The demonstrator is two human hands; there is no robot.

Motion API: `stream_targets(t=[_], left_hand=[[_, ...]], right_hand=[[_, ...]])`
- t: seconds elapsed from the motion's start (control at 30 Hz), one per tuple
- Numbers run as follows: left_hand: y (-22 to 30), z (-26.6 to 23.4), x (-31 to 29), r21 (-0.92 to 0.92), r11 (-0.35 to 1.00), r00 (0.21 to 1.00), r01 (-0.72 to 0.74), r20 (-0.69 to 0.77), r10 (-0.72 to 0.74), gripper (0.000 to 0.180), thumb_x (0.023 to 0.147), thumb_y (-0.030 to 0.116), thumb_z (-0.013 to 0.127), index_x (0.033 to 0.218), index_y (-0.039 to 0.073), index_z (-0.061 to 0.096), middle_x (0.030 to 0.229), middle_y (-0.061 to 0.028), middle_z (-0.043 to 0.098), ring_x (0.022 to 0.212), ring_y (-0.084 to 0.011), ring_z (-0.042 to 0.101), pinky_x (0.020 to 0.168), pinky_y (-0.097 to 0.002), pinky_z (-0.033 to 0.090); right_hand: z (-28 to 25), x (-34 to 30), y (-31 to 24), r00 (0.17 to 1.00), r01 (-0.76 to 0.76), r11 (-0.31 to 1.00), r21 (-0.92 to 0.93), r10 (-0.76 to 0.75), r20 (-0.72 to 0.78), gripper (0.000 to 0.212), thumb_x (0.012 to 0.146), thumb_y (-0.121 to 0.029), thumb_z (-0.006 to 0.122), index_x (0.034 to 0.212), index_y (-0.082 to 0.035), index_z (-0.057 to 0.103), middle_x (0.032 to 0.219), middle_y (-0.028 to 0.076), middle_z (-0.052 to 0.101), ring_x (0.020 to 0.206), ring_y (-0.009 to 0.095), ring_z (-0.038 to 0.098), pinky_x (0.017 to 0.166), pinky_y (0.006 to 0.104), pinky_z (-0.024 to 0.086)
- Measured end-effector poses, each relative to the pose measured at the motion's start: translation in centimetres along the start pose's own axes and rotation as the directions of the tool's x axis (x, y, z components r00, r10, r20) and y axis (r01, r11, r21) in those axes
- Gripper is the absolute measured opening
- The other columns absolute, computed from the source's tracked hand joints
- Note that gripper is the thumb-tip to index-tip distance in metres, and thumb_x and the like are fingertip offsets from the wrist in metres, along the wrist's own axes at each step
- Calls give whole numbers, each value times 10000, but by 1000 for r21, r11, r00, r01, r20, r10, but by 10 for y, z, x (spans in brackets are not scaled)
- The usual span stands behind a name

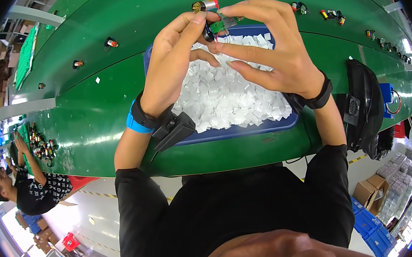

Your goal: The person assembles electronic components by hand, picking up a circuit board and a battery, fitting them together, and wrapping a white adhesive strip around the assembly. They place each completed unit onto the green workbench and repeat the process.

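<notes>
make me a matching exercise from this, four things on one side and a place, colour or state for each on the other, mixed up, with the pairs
1. wired electronic assembly
2. white square pieces
3. black bag
4. workbench

a. right of the tub
b. green
c. between the left hand and right hand
d. heaped loose

Pairs: 1-c, 2-d, 3-a, 4-b

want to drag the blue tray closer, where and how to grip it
Probably by the middle of the near rim of the blue tray, coming from the near side: that edge shows bare in front of the white pieces, while the left hand and right hand are toward the far side.
</notes>
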State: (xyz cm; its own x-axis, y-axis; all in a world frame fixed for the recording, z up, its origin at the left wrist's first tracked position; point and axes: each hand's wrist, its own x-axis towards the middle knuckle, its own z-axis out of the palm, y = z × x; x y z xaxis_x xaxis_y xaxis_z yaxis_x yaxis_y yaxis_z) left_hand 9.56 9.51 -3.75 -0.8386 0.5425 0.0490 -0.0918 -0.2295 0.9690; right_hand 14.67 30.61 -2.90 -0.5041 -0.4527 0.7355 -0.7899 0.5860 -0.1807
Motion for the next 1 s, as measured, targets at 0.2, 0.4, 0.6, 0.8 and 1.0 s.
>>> stream_targets(t=[0.2, 0.4, 0.6, 0.8, 1.0], left_hand=[[0, -1, 1, -6, 998, 997, 62, 39, -62, 329, 1025, 248, 572, 1179, -38, 623, 1015, -83, 636, 831, -140, 617, 654, -310, 582], [1, 2, 1, 63, 998, 1000, 4, 24, -6, 354, 1015, 252, 598, 1200, -49, 620, 922, -74, 636, 785, -129, 612, 642, -294, 565], [3, -2, 1, 111, 994, 999, 7, 39, -12, 359, 1012, 262, 611, 1206, -40, 629, 856, -51, 633, 737, -104, 597, 608, -272, 539], [2, -2, 1, 95, 995, 999, 33, 26, -36, 346, 1010, 256, 614, 1203, -30, 633, 850, -45, 633, 706, -92, 587, 583, -263, 526], [-5, 2, 1, 102, 995, 999, -12, -36, 16, 300, 1007, 210, 614, 1184, -33, 623, 880, -45, 637, 690, -77, 577, 574, -243, 515]], right_hand=[[-2, -4, 5, 1000, -15, 1000, -2, 15, -1, 326, 673, -60, 817, 982, -153, 774, 1320, 104, 602, 1164, 313, 550, 941, 416, 457], [1, -5, 7, 989, -115, 990, 84, 123, -88, 324, 682, -74, 837, 988, -156, 768, 1304, 93, 614, 1149, 315, 559, 920, 410, 481], [4, -4, 7, 999, -25, 993, -112, 21, -39, 323, 663, -99, 860, 964, -157, 760, 1295, 81, 620, 1142, 316, 563, 918, 406, 493], [7, -6, 8, 998, -23, 986, -162, 13, -67, 318, 655, -92, 857, 952, -147, 755, 1298, 80, 617, 1154, 316, 561, 926, 406, 491], [16, -5, -4, 997, -74, 994, -79, 73, -22, 293, 677, -82, 845, 954, -103, 752, 1291, 86, 626, 1147, 318, 575, 939, 394, 493]])
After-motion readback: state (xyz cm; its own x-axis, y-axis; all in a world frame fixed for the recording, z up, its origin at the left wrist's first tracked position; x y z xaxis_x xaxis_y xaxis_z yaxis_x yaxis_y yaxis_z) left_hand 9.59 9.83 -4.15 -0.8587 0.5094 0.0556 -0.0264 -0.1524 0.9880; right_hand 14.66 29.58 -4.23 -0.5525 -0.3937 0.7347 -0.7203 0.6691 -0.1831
